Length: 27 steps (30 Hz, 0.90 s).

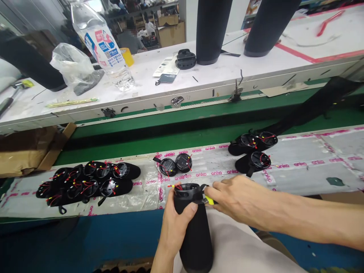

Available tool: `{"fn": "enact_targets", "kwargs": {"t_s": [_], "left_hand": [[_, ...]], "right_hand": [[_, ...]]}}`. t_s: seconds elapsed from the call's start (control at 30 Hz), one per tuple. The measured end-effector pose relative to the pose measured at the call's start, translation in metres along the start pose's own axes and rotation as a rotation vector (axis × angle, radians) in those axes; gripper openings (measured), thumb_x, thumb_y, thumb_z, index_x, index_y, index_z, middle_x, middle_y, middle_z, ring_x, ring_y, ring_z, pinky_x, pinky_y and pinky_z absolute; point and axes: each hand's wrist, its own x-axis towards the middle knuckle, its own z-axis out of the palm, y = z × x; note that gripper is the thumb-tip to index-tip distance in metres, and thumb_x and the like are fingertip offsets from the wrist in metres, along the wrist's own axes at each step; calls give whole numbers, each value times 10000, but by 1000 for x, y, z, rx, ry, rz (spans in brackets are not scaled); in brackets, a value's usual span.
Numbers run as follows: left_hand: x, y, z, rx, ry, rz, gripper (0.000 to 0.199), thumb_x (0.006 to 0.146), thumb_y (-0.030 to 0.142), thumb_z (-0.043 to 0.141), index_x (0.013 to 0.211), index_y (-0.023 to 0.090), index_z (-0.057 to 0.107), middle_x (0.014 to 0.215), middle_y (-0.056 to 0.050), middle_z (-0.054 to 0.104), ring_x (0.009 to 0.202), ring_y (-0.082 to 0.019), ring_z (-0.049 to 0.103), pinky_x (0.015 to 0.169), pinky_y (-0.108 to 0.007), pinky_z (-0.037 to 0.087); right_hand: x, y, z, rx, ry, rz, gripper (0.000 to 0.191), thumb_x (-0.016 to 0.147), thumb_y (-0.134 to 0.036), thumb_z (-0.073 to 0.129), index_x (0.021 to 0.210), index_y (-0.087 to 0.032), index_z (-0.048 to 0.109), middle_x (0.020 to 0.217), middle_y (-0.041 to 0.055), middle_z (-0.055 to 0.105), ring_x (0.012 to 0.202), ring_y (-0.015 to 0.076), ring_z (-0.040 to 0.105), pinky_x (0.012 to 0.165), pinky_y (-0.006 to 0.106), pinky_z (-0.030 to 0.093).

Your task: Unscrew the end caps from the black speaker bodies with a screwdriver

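Observation:
My left hand is wrapped round a black cloth-covered speaker cylinder, its thumb across the front just below the rim. The cylinder leans over my lap with its open end up, and red wires with small connectors stick out of that end. At the right of the rim, my right hand is closed round a yellow-handled knife. Its thin metal part lies against the cylinder's side just under the rim. A black strap end shows by the right fingers, which partly hide the tool.
Several wired cylinders lie grouped on the taped bench at left. Two round black caps lie mid-bench; more cylinders are at right. Above, a white shelf holds a water bottle and upright black cylinders.

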Motion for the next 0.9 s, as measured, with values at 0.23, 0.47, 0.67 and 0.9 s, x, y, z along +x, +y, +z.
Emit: {"fn": "enact_targets", "kwargs": {"t_s": [0.23, 0.47, 0.67, 0.9], "left_hand": [[-6, 0, -2, 98, 36, -6, 713, 811, 512, 799, 1417, 208, 577, 1385, -133, 718, 1344, -382, 619, 1174, -517, 393], [-9, 6, -1, 203, 27, -9, 690, 820, 533, 768, 1386, 194, 568, 1333, -136, 734, 1291, -371, 645, 1102, -500, 459], [-15, 9, 8, 278, 159, -24, 677, 777, 467, 766, 1369, 199, 575, 1264, -123, 755, 1209, -357, 683, 1040, -488, 499], [-13, 0, 7, 326, 121, -19, 657, 778, 492, 766, 1354, 240, 574, 1261, -103, 746, 1189, -344, 680, 1030, -476, 485]], "right_hand": [[3, -3, 2, -96, -34, -29, 203, 918, -142, 684, 972, -230, 510, 737, -16, 605, 522, 173, 522, 494, 385, 94], [-8, -10, 5, -204, -35, -27, 323, 718, -66, 684, 928, -235, 507, 754, -4, 531, 546, 178, 459, 509, 400, 104], [-18, -18, 21, -209, -38, 88, 297, 788, -48, 587, 1015, -231, 531, 713, -4, 539, 508, 184, 426, 538, 397, 145], [-12, -16, 12, -82, -77, 30, 277, 749, -31, 641, 918, -236, 564, 656, -11, 500, 484, 183, 419, 515, 382, 149]]}}
